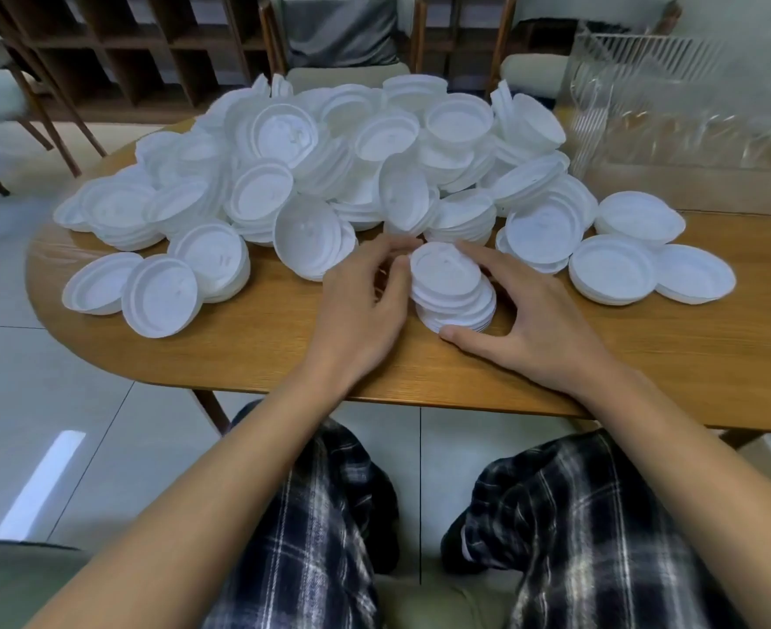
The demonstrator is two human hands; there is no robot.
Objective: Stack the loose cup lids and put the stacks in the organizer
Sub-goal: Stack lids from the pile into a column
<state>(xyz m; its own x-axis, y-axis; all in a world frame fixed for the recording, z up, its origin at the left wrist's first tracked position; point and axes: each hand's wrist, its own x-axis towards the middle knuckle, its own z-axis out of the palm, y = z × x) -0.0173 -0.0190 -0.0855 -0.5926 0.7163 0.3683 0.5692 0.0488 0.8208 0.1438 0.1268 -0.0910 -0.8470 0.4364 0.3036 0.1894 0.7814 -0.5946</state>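
A short stack of white cup lids (452, 288) stands on the wooden table (247, 351) near its front edge. My left hand (365, 306) curls against the stack's left side, fingers and thumb touching the lids. My right hand (524, 320) wraps the right side, thumb at the base and fingers behind the top lid. Behind the stack a big loose pile of white lids (329, 165) covers the table's middle. A clear acrylic organizer (674, 115) with slotted dividers stands at the back right.
Small partial stacks of lids (615, 270) lie to the right of my hands, others (161, 295) to the left. Chairs (343, 38) and a wooden shelf stand behind the table. My legs in plaid trousers are below the table edge.
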